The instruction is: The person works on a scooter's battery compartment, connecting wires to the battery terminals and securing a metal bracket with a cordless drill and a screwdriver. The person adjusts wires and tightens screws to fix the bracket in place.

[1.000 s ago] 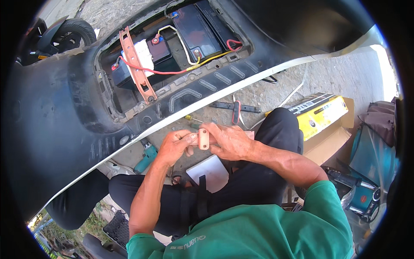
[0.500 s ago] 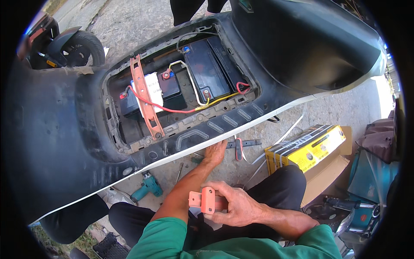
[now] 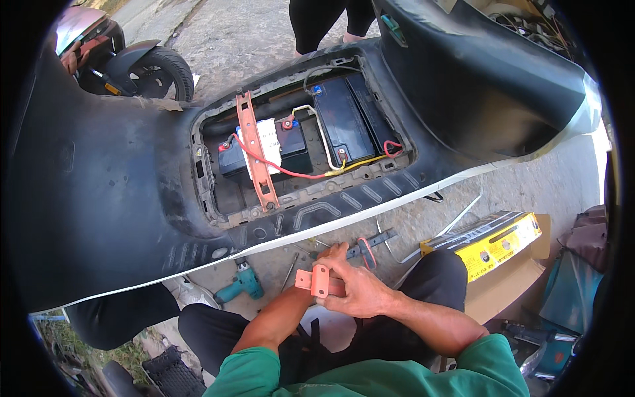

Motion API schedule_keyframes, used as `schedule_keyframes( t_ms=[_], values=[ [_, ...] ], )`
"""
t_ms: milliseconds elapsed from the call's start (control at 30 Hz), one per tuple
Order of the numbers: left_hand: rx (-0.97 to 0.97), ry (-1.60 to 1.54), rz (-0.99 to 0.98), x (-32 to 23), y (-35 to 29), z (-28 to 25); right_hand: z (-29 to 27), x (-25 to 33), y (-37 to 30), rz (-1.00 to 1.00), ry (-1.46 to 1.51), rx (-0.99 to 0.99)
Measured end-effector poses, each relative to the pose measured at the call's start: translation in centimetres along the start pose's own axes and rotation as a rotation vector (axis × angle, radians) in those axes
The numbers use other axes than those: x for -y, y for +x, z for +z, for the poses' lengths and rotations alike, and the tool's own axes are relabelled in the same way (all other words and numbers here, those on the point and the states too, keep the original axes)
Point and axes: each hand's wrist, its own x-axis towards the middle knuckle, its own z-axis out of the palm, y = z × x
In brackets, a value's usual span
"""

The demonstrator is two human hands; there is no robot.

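My right hand point(image 3: 360, 290) grips a red metal bracket point(image 3: 321, 281) with a slotted end plate, held above my left forearm. Beyond it, low over the ground, is my left hand point(image 3: 336, 252); the bracket and right hand cover part of it, so its fingers' hold does not show. Close by lie a dark flat bar point(image 3: 383, 238) and a red-edged tool point(image 3: 366, 253). In front, the scooter's open floor compartment point(image 3: 218, 215) holds black batteries point(image 3: 334, 122) joined by red, yellow and white wires. A red metal strap point(image 3: 255, 155) crosses one battery and a white label.
A teal cordless drill point(image 3: 241, 283) and a thin metal rod point(image 3: 290, 270) lie on the ground beneath the scooter's edge. An opened yellow and black cardboard box point(image 3: 493, 257) stands at right. Another person's legs point(image 3: 324, 23) and a second scooter's wheel point(image 3: 162, 73) are beyond.
My left hand has drawn back toward me, from beside the scooter's edge to behind the bracket. My right hand still holds the bracket, slightly higher. The whole view has shifted a little.
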Motion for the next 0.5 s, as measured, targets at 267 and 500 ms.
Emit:
schedule_keyframes(
  t_ms=[267,500],
  values=[
    [-0.100,-0.633,0.117,3.0,-4.3,1.0,0.1,-2.0,1.8,0.014,-0.043,-0.026],
    [-0.148,-0.564,0.201,0.9,-7.7,-1.3,-0.3,-1.8,1.9,0.059,-0.009,-0.061]
  ],
)
